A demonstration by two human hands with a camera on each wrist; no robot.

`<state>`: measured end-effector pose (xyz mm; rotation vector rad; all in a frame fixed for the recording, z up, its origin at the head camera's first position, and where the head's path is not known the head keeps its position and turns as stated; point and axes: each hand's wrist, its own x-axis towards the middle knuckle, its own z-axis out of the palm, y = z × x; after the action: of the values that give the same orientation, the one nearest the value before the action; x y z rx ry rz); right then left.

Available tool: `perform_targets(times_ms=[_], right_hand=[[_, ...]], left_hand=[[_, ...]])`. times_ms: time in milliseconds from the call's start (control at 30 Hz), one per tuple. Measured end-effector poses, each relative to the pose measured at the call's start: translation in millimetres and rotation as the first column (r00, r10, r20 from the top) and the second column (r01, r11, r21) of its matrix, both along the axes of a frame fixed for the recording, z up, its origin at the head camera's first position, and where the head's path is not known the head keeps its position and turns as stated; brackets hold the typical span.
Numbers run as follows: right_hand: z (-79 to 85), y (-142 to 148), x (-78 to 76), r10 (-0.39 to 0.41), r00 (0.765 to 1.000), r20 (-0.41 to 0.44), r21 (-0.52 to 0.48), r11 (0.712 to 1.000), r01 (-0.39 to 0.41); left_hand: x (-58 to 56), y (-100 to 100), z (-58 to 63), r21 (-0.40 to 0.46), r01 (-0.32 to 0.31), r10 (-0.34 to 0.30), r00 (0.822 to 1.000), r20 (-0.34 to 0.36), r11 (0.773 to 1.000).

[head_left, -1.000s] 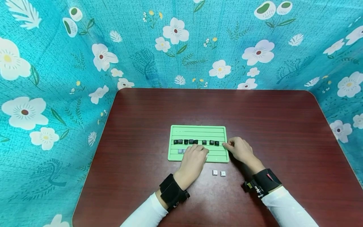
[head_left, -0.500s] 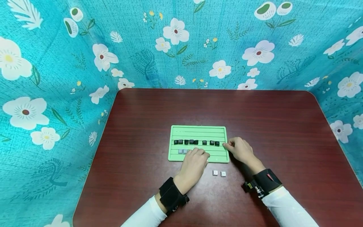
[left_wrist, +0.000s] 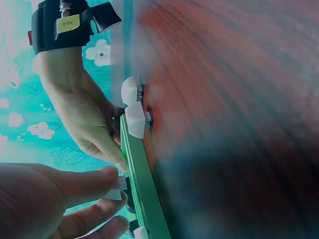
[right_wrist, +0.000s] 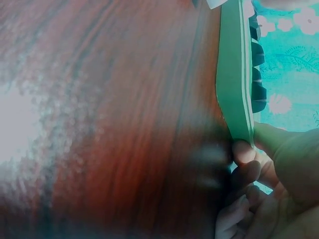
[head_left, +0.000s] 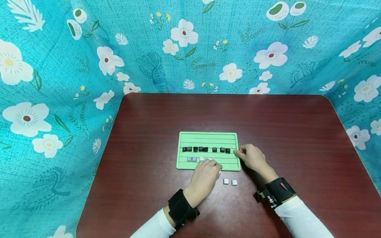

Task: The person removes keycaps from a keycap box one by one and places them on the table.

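Note:
A green grooved board (head_left: pixel 208 137) lies on the table, bearing a row of black keycaps (head_left: pixel 200 149). Below them sit two grey keycaps (head_left: pixel 191 159) and a white keycap (head_left: pixel 201 159), which my left hand partly covers. My left hand (head_left: pixel 205 178) is over the board's front edge. In the left wrist view, its thumb and finger pinch another white keycap (left_wrist: pixel 114 193) close over the board. My right hand (head_left: pixel 253 157) grips the board's right edge, thumb on top and fingers underneath, as the right wrist view shows.
Two loose white keycaps (head_left: pixel 230 182) lie on the dark red wooden table (head_left: pixel 148 132) in front of the board, just right of my left hand. A blue flowered cloth (head_left: pixel 202 49) hangs around the table's far and side edges.
My left hand has drawn back a little toward me and slightly right, uncovering the white keycap beside the grey ones. The right hand and the board have stayed put.

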<state>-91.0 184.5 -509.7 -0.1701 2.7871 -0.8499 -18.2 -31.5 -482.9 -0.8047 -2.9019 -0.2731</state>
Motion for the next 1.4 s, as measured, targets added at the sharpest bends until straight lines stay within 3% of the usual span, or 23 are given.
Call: perform_targets(times_ms=[533, 1400], right_hand=[[0.3, -0.7, -1.2, -0.009, 1.000, 0.003, -0.001, 1.000, 0.009], [1.2, -1.6, -2.0, -0.020, 0.999, 0.035, 0.024, 1.000, 0.019]], left_hand=[[6.0, -1.2, -1.8, -0.031, 0.025, -0.023, 0.999, 0.044, 0.999], [15.5, 3.0, -8.4, -0.058, 0.108, -0.108, 0.994, 0.002, 0.993]])
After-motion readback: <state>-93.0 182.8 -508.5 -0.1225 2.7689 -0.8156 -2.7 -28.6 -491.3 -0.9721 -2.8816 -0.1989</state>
